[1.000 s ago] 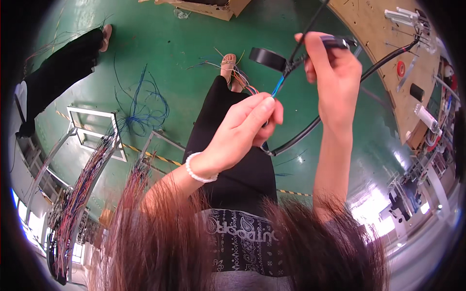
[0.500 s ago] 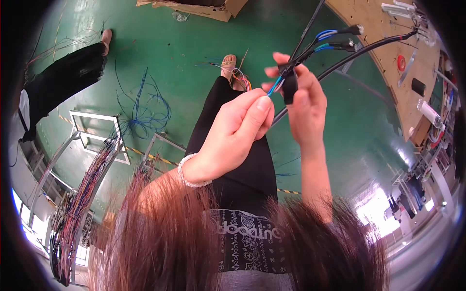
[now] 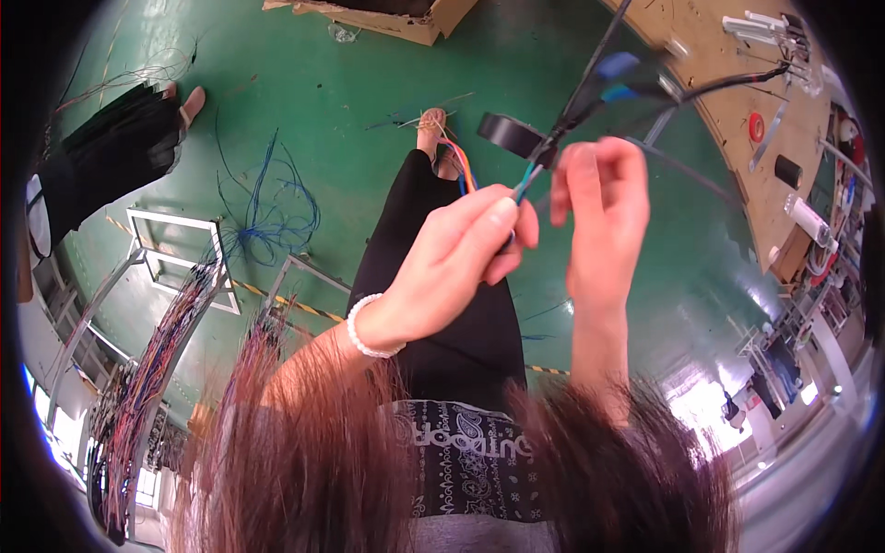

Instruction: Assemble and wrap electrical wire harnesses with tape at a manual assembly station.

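Note:
My left hand (image 3: pixel 466 241) is closed around a bundle of thin coloured wires (image 3: pixel 526 182), green and pinkish ones showing above the thumb. Beyond the grip, the wires run into a black-taped cable harness (image 3: pixel 574 112), whose far branches with blue and green wires are blurred. A roll of black tape (image 3: pixel 505 134) hangs against the harness on its left side. Just right of the junction is my right hand (image 3: pixel 604 198), its fingers loosely bent and apart, slightly smeared, with nothing visible in them. Orange and blue wires (image 3: pixel 461 161) hang below the left hand.
A wooden board (image 3: pixel 719 101) at the right carries a red tape roll (image 3: pixel 756 126) and a black roll (image 3: pixel 788 170). Racks of hanging wires (image 3: pixel 166 359) stand at the left. Blue wires (image 3: pixel 267 230) lie on the floor near another person's leg (image 3: pixel 115 147). A cardboard box (image 3: pixel 442 20) is at the top.
My right hand has let go of the tape roll and moved right. The roll now sits left of the harness. The harness branches have swung, and the left hand keeps its grip.

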The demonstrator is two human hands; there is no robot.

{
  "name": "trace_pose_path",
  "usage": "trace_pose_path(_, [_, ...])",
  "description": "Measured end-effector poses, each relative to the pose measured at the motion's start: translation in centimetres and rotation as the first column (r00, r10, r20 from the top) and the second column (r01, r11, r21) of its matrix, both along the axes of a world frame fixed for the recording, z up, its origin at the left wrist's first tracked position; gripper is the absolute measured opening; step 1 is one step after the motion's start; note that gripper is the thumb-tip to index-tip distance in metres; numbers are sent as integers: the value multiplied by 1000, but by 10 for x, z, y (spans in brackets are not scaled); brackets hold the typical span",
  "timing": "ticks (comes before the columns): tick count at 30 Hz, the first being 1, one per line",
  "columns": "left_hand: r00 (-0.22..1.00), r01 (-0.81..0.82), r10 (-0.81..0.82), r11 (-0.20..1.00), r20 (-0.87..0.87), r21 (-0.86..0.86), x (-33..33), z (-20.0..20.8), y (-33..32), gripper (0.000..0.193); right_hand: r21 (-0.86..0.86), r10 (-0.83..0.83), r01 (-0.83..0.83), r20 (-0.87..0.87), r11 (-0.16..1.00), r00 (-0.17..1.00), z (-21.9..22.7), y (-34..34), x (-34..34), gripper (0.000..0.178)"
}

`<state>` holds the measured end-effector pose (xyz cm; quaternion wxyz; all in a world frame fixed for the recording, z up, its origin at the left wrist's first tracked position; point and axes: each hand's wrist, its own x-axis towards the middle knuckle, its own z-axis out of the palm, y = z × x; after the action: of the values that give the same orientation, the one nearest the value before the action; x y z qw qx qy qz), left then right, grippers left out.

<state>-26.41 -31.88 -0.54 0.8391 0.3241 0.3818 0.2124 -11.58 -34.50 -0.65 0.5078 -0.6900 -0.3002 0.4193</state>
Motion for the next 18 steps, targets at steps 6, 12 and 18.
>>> trace_pose_path(6, [998, 35, -22, 979, 66, -200, -10, 1, 5, 55, 116, 210, -194, -155, 974, 965, 5, 23, 21, 29])
trace_pose_path(12, [999, 15, -14, 1000, -48, 6, 1, 4, 3, 30, 24, 138, -136, -79, 990, 987, 16, 53, 15, 12])
trace_pose_path(18, [952, 112, 2, 929, -307, 353, 4, 3, -3, 24, 37, 134, -133, -18, 990, 991, 13, 67, 8, 11])
